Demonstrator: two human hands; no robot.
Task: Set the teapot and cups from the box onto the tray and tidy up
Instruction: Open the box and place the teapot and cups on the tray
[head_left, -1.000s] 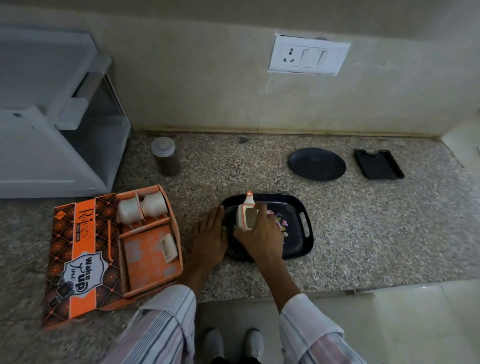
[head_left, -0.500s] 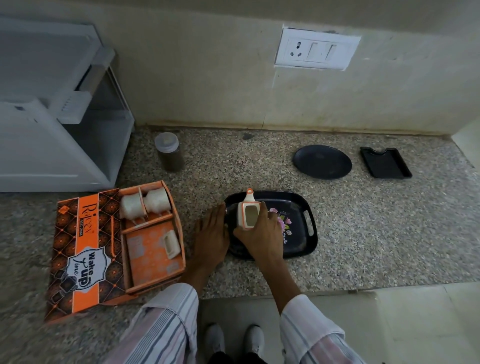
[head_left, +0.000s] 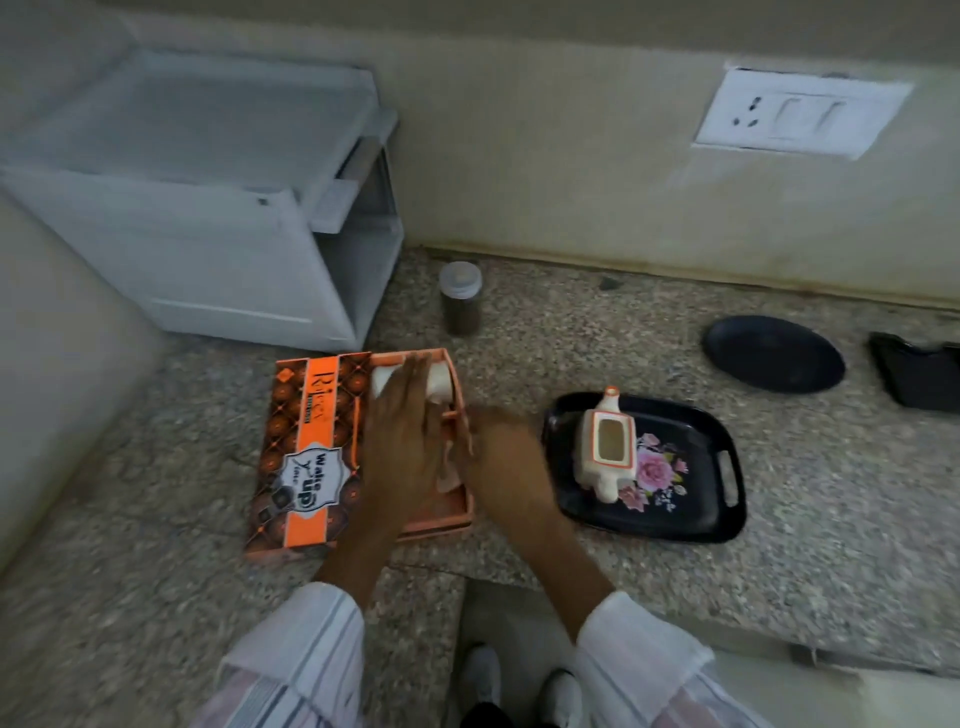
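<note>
Head view. The teapot stands on the black tray, in the left part of it. It is a white, boxy pot with orange lines along its rectangular top opening, which has no lid on it, and a small orange-tipped spout at the far end. The tray is glossy, with rounded corners, cut-out handles and pink printed roses. It lies on the speckled stone table, toward the front edge, and no hand touches the teapot.

To the left of the tray lies the orange cardboard box, open, with a dark patterned lid beside its inner compartments. Two white cups lie on their sides in the far compartment.

The left hand reaches over the box with straight fingers, their tips over the cups; its grip is released. The right hand is at the right edge of the box and blurred, so I cannot tell its grip.

Near the far edge of the table stand a small jar with a grey lid, a round black plate and a black holder.
</note>
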